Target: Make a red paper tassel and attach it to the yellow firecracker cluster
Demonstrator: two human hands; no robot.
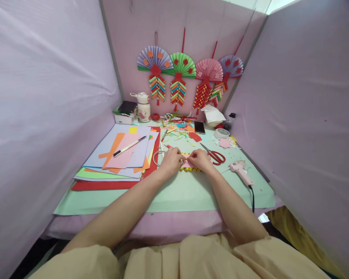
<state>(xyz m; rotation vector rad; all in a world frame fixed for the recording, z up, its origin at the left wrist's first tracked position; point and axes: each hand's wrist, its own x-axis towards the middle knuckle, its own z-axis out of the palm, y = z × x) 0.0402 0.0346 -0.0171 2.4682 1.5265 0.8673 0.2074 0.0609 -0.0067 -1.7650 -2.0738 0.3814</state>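
My left hand (171,160) and my right hand (203,159) meet over a small piece of pink paper (187,164) on the table. Fingertips of both hands are pinched together on the paper, close to each other. A row of yellow-and-green paper rolls (189,169) pokes out below the pink paper, and more roll ends show above it. What lies right under the fingertips is hidden. Just beyond my right hand are red-handled scissors (218,157). A ring-shaped roll (156,158) rests to the left of my left hand.
Stacked coloured paper (90,155) with a craft knife (129,146) covers the left side. On the right lies a pink glue gun (241,172) with its cord. Paper scraps (177,128), a phone (199,128) and a white bottle (143,108) occupy the back. Paper fan ornaments (182,66) hang behind.
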